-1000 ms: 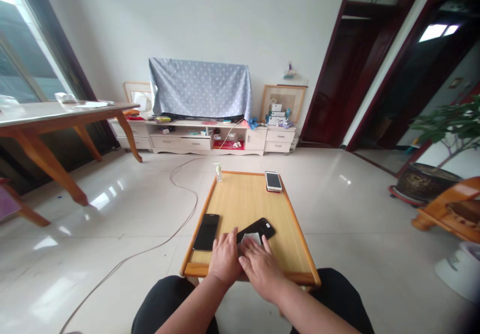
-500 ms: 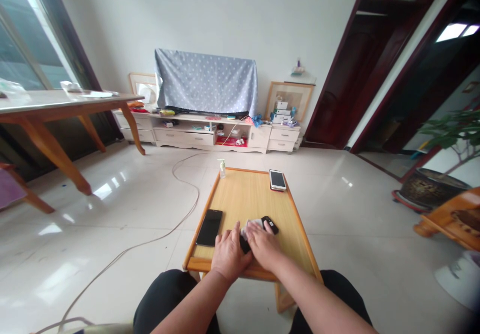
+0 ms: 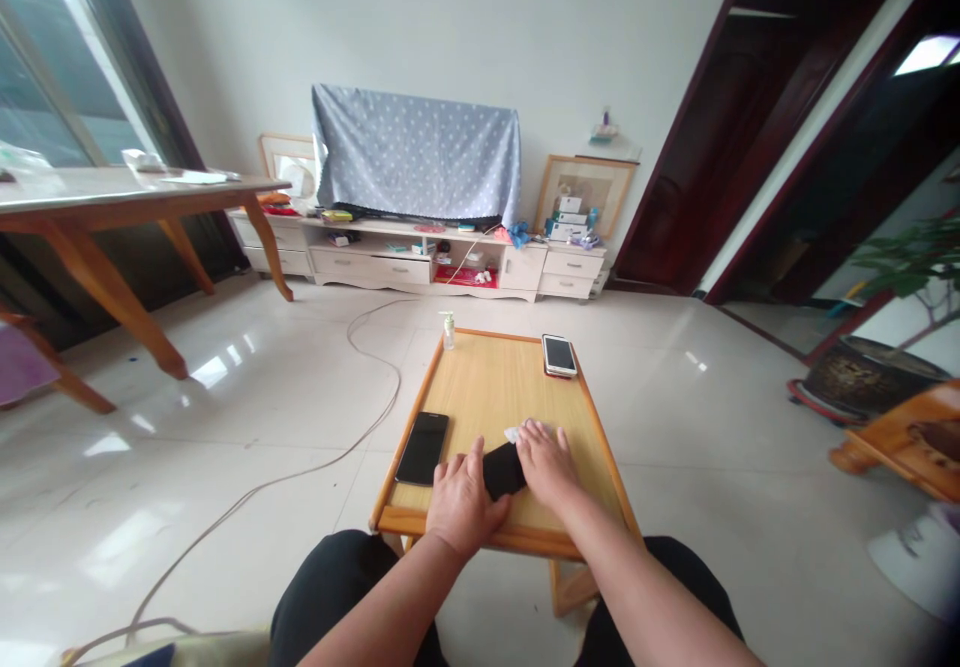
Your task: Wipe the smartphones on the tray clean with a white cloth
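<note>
In the head view, a black phone (image 3: 501, 469) was pinned flat on the tabletop (image 3: 495, 387) near its front edge by the left hand (image 3: 463, 492). A white cloth (image 3: 514, 434) was pressed onto it under the right hand (image 3: 546, 459), fingers extended, nothing gripped.

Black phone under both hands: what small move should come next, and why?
Probably draw the right hand with the white cloth back toward the near end of the black phone. The cloth sits at the phone's far end, the middle lies bare, and the left hand rests on the near end, steadying it on the small wooden table.
</note>
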{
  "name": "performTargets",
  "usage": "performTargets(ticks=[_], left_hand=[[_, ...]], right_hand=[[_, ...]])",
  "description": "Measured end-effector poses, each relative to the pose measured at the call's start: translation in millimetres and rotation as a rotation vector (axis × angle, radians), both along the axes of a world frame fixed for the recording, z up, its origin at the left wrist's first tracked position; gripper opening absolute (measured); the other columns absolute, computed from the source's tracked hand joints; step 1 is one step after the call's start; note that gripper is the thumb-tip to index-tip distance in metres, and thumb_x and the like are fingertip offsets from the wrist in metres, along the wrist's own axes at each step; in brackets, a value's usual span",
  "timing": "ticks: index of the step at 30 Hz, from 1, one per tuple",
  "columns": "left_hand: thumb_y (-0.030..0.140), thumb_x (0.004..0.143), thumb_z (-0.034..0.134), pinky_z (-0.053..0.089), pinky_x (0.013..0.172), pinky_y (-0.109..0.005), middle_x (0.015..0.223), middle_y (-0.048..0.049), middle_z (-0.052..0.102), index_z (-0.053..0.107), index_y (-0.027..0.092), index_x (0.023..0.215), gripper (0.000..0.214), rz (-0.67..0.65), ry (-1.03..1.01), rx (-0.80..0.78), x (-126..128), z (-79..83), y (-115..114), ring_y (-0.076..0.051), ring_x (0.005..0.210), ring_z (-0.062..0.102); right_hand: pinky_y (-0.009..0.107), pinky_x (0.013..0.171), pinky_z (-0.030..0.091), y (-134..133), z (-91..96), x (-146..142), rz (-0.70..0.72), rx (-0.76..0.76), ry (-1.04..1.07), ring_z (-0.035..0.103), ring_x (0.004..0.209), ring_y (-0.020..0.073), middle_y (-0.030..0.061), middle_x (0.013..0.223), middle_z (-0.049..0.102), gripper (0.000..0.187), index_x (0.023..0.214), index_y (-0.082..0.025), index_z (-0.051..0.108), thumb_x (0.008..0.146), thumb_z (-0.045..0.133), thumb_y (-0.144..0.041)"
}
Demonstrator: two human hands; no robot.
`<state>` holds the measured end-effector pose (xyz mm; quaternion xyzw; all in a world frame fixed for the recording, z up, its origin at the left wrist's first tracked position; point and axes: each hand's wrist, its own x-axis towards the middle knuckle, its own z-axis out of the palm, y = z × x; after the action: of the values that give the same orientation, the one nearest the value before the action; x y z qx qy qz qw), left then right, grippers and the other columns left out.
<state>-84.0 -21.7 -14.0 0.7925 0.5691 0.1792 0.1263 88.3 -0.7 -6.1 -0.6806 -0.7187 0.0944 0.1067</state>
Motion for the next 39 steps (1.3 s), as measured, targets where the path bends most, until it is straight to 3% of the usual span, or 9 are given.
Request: performTargets(ticks=[3, 6, 9, 12, 17, 24, 29, 32, 39], left_hand=[[0.047, 0.077, 0.06, 0.031, 0.103, -0.044, 0.137, -0.0158, 0.057, 0.027, 0.013, 0.151, 0.088, 0.001, -0.001, 0.007, 0.3, 0.7, -0.8, -0.032, 0.123, 0.048], [0.035, 0.085, 0.05, 0.031, 0.102, -0.044, 0.139, -0.0167, 0.055, 0.025, 0.012, 0.152, 0.076, -0.005, 0.013, -0.004, -0.4, -0.7, -1.1, -0.03, 0.122, 0.049], [0.029, 0.084, 0.049, 0.03, 0.102, -0.043, 0.137, -0.0164, 0.057, 0.023, 0.012, 0.153, 0.075, -0.01, 0.03, -0.036, -1.0, -2.4, -0.6, -0.029, 0.123, 0.048], [0.042, 0.08, 0.057, 0.03, 0.104, -0.043, 0.135, -0.0154, 0.058, 0.03, 0.014, 0.15, 0.08, -0.008, 0.019, -0.032, -0.2, -2.5, -0.1, -0.031, 0.124, 0.047], [0.048, 0.074, 0.062, 0.029, 0.105, -0.042, 0.131, -0.0134, 0.06, 0.038, 0.016, 0.145, 0.081, 0.007, 0.004, 0.009, 2.0, -0.3, -1.0, -0.03, 0.124, 0.048], [0.047, 0.074, 0.062, 0.03, 0.104, -0.041, 0.13, -0.0139, 0.061, 0.041, 0.017, 0.143, 0.078, 0.004, 0.027, 0.009, 4.6, 5.1, -3.9, -0.03, 0.122, 0.05], [0.036, 0.082, 0.053, 0.032, 0.102, -0.041, 0.133, -0.0142, 0.06, 0.043, 0.018, 0.141, 0.063, 0.017, 0.059, -0.008, 6.9, 10.8, -5.8, -0.028, 0.122, 0.05], [0.026, 0.083, 0.047, 0.032, 0.101, -0.039, 0.135, -0.0143, 0.06, 0.045, 0.017, 0.14, 0.057, 0.013, 0.069, -0.015, 6.7, 11.3, -5.9, -0.026, 0.123, 0.051], [0.046, 0.076, 0.059, 0.033, 0.101, -0.041, 0.126, -0.0137, 0.063, 0.047, 0.016, 0.139, 0.071, 0.017, 0.046, 0.02, 8.0, 11.8, -6.7, -0.03, 0.121, 0.051]], right_hand=[[0.052, 0.121, 0.007, 0.7, 3.8, -4.2, 0.055, -0.025, 0.012, 0.029, 0.146, 0.0216, 0.0093, 0.153, 0.042, 0.057, 0.146, -0.02, 0.046, 0.105, 0.012, -0.039], [0.049, 0.122, 0.008, -26.1, 0.9, -22.6, 0.255, 0.009, 0.075, 0.029, 0.146, 0.0212, 0.007, 0.154, 0.039, 0.054, 0.151, -0.022, 0.038, 0.105, 0.015, -0.039], [0.05, 0.122, 0.009, -55.0, -4.3, -25.6, 0.303, 0.041, 0.104, 0.03, 0.145, 0.0215, 0.004, 0.154, 0.04, 0.051, 0.151, -0.026, 0.036, 0.105, 0.018, -0.037], [0.052, 0.122, 0.006, -61.4, -9.0, -3.1, 0.213, 0.053, 0.076, 0.031, 0.145, 0.0218, 0.003, 0.153, 0.04, 0.052, 0.148, -0.027, 0.042, 0.105, 0.017, -0.039], [0.055, 0.12, 0.004, -31.7, -15.3, 39.0, -0.071, 0.036, -0.02, 0.029, 0.146, 0.0235, 0.008, 0.154, 0.04, 0.056, 0.146, -0.022, 0.046, 0.104, 0.015, -0.043], [0.054, 0.12, 0.009, 5.6, -6.4, 19.7, -0.124, 0.035, -0.02, 0.035, 0.143, 0.0242, 0.0111, 0.151, 0.045, 0.056, 0.141, -0.02, 0.051, 0.104, 0.017, -0.044], [0.044, 0.121, 0.017, -19.4, -5.3, -17.3, 0.132, 0.094, 0.091, 0.034, 0.143, 0.022, 0.0094, 0.151, 0.045, 0.054, 0.142, -0.02, 0.051, 0.104, 0.019, -0.041], [0.043, 0.121, 0.017, -38.8, -9.7, -18.7, 0.273, 0.107, 0.146, 0.032, 0.144, 0.0208, 0.0068, 0.152, 0.044, 0.051, 0.147, -0.022, 0.044, 0.104, 0.023, -0.04], [0.051, 0.12, 0.018, -22.7, -12.1, 38.6, -0.081, 0.105, 0.041, 0.035, 0.143, 0.0255, 0.0101, 0.152, 0.043, 0.05, 0.145, -0.018, 0.048, 0.101, 0.029, -0.036]])
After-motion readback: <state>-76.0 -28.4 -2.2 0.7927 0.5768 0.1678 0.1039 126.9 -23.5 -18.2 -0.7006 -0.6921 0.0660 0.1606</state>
